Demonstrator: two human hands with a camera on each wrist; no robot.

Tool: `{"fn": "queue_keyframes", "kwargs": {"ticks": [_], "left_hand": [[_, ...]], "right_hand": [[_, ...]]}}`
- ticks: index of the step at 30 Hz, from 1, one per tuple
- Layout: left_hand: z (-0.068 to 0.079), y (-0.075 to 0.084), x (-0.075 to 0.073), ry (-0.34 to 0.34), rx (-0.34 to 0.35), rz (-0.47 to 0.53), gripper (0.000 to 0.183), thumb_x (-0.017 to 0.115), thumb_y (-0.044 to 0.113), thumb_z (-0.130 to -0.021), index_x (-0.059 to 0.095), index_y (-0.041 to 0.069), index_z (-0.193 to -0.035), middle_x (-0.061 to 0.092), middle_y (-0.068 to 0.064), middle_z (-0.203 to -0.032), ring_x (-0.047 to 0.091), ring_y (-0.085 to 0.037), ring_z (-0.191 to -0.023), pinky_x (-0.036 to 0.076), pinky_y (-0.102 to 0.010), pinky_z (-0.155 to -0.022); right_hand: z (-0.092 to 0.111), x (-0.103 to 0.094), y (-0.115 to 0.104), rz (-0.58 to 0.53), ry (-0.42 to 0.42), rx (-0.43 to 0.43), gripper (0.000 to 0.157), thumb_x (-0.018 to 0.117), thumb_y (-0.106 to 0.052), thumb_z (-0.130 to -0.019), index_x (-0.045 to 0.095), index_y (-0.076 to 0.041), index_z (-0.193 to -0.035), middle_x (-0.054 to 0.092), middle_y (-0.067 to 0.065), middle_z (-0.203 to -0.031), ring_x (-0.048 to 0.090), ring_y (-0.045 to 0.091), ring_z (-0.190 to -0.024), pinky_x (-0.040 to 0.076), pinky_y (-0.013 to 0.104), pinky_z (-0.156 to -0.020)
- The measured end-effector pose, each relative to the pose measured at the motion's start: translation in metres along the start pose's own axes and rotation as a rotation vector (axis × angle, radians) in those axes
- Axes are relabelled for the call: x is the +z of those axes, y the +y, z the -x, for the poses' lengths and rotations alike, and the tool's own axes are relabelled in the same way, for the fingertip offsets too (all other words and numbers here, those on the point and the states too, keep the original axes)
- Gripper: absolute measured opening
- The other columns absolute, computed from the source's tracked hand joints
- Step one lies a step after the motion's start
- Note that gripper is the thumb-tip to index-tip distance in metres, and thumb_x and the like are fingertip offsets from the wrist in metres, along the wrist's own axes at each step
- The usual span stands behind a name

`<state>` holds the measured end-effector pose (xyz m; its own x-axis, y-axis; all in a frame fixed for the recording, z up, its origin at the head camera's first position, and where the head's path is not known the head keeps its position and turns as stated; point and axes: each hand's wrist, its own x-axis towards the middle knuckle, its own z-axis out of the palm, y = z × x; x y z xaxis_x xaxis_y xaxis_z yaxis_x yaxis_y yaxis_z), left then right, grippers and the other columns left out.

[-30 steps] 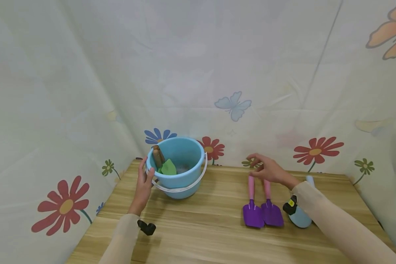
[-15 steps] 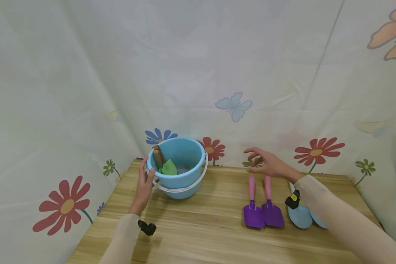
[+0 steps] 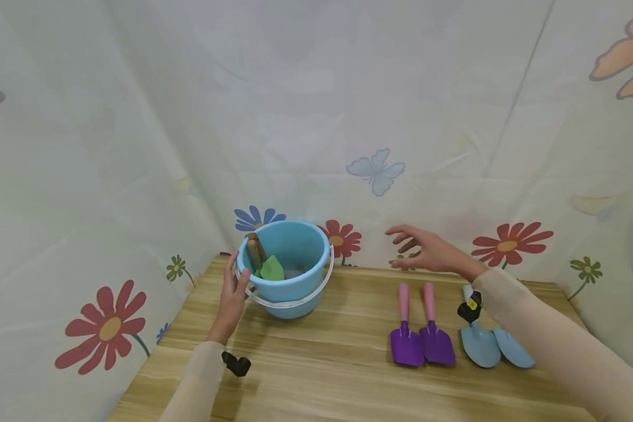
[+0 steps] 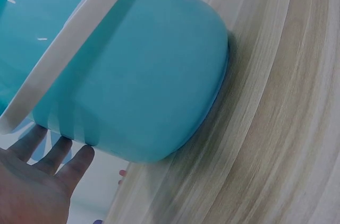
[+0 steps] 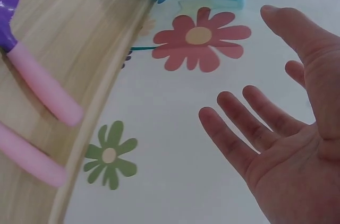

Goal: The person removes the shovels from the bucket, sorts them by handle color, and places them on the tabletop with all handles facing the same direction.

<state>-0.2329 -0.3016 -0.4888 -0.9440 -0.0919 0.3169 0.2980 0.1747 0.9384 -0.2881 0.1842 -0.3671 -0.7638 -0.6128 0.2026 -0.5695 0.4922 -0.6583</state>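
A light blue bucket with a white handle stands at the left of the wooden table. My left hand touches its left side with fairly straight fingers. Inside the bucket, a green blade and brown wooden handles lean against the left wall. My right hand hovers in the air with spread, slightly bent fingers and a bare palm in the right wrist view. Below it lie two purple shovels with pink handles, side by side.
Two light blue shovels lie right of the purple ones, partly covered by my right forearm. Behind the wooden table hangs a pale curtain printed with flowers and butterflies. A black wrist camera sits on my left sleeve.
My right hand has lifted up and left, away from the pink handles, and its fingers have spread. More of the blue shovels shows. The left hand stays at the bucket.
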Motion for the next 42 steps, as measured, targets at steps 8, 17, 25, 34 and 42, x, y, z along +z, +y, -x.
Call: {"fn": "queue_keyframes", "kwargs": {"ticks": [8,17,25,34,42], "left_hand": [[0.000,0.000,-0.001,-0.007,0.004,0.000,0.060,0.043,0.040,-0.111,0.013,0.039,-0.163,0.009,-0.001,-0.170,0.019,-0.031,-0.153,0.031,-0.064,-0.114],[-0.001,-0.002,0.000,-0.004,0.021,0.003,0.059,0.043,0.043,-0.111,0.015,0.040,-0.162,0.011,-0.002,-0.170,0.019,-0.032,-0.153,0.029,-0.063,-0.116],[-0.001,0.000,0.001,-0.003,0.016,0.000,0.060,0.043,0.042,-0.111,0.014,0.038,-0.163,0.011,-0.003,-0.170,0.020,-0.033,-0.153,0.031,-0.063,-0.115],[0.001,0.003,0.001,-0.005,0.024,-0.004,0.059,0.043,0.041,-0.111,0.015,0.038,-0.163,0.011,-0.001,-0.170,0.019,-0.031,-0.153,0.032,-0.061,-0.115],[0.001,-0.001,0.002,-0.008,0.023,0.001,0.059,0.043,0.042,-0.110,0.016,0.040,-0.162,0.010,0.002,-0.170,0.016,-0.030,-0.154,0.030,-0.063,-0.115]], "right_hand": [[-0.014,-0.006,-0.017,0.028,-0.044,-0.029,0.071,0.084,-0.026,-0.089,0.048,-0.021,-0.150,0.060,0.017,-0.135,0.065,0.034,-0.116,0.059,0.044,-0.088],[-0.035,-0.008,-0.037,0.035,-0.080,-0.054,0.072,0.084,-0.028,-0.089,0.046,-0.023,-0.150,0.060,0.014,-0.135,0.065,0.031,-0.117,0.059,0.042,-0.089],[-0.058,-0.014,-0.056,0.064,-0.098,-0.101,0.072,0.084,-0.025,-0.088,0.048,-0.020,-0.149,0.062,0.016,-0.132,0.066,0.032,-0.114,0.059,0.046,-0.090],[-0.083,-0.020,-0.078,0.065,-0.171,-0.119,0.072,0.083,-0.021,-0.090,0.045,-0.018,-0.151,0.060,0.017,-0.135,0.064,0.035,-0.118,0.058,0.049,-0.091],[-0.102,-0.014,-0.090,0.029,-0.241,-0.090,0.075,0.082,-0.018,-0.090,0.041,-0.020,-0.154,0.056,0.018,-0.140,0.061,0.042,-0.122,0.060,0.047,-0.087]]}}
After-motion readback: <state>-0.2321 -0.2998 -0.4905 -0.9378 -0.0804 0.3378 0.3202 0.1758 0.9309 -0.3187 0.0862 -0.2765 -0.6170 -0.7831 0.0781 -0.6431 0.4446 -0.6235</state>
